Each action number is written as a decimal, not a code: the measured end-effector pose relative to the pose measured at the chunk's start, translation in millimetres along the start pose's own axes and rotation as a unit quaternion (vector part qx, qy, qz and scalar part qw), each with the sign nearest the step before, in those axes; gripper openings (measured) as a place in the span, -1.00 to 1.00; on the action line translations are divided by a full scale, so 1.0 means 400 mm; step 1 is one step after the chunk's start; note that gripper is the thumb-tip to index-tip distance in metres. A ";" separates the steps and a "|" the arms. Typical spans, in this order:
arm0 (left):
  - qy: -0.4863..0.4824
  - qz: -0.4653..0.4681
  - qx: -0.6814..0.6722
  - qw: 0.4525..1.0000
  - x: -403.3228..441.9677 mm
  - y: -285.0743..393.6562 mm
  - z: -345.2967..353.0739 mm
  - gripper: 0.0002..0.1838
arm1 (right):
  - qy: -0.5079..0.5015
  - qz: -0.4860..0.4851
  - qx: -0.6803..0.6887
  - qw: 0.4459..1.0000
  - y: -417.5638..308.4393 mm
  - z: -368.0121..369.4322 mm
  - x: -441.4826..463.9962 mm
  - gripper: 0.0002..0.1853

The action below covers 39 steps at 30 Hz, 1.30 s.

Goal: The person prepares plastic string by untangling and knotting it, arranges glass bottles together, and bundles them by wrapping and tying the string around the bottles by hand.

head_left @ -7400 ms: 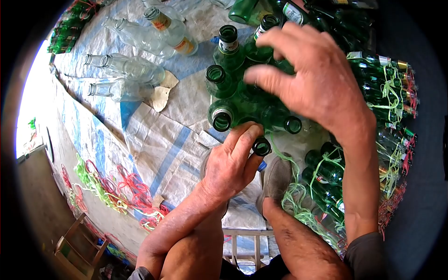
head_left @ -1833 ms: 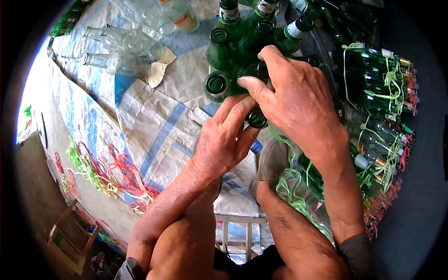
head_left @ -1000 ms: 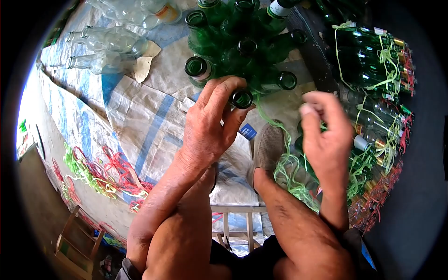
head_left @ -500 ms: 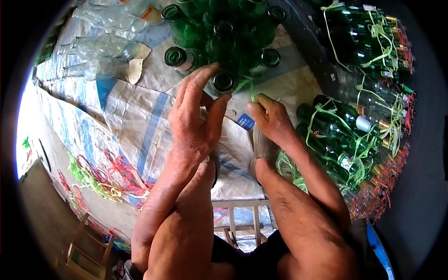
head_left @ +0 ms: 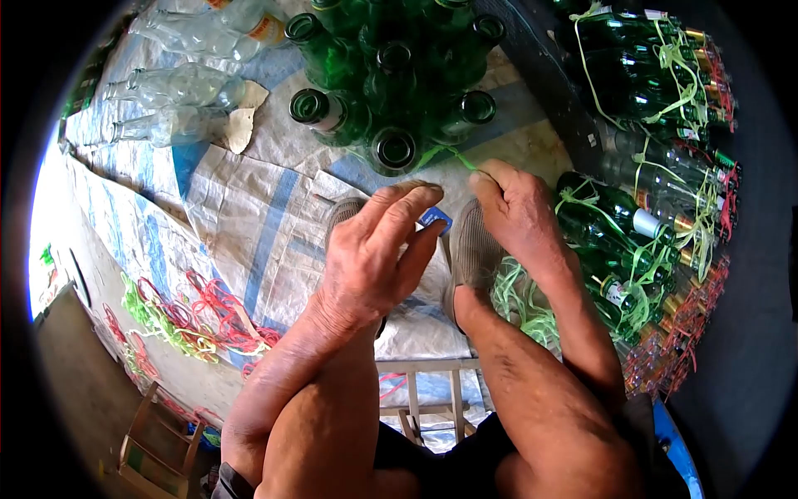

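Green glass bottles stand upright in a cluster on the floor sheet. A bright green plastic string runs from the front bottle toward my right hand, which pinches its end between thumb and fingers. My left hand hovers over the sheet just in front of the bottles, thumb and fingers apart, with nothing held. Behind its fingertips, a small blue card shows in part.
Clear bottles lie at the upper left beside torn cardboard. Tied green bottles are stacked on the right. Red and green strings lie tangled at the left. A small wooden chair stands at the lower left.
My left hand has moved away from the front bottle, down and to the right. My right hand has shifted right and slightly lower with the string, which now stretches further right.
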<state>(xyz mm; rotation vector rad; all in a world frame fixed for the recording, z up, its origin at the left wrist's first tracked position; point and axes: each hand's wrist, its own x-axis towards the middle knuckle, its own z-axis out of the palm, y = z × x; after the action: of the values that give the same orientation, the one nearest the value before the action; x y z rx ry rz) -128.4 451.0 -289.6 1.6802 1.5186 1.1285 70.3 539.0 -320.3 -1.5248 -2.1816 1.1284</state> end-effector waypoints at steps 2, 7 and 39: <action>-0.013 -0.014 -0.010 1.000 -0.004 0.006 0.013 -0.48 | -0.015 0.008 -0.017 1.000 -0.020 -0.030 0.005 -0.80; -0.043 -0.014 0.068 0.997 0.014 0.024 0.026 -0.23 | -0.016 0.008 -0.028 0.999 -0.083 -0.088 0.012 -0.80; 0.146 -0.112 -0.180 0.966 0.153 -0.017 0.199 -0.40 | -0.017 -0.279 -0.096 0.955 -0.242 -0.210 0.150 -0.91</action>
<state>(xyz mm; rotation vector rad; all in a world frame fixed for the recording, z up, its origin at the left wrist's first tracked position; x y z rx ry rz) -62.2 520.4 -320.2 1.1089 1.5187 1.4708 28.3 614.9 -208.5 -0.8456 -2.5669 0.7746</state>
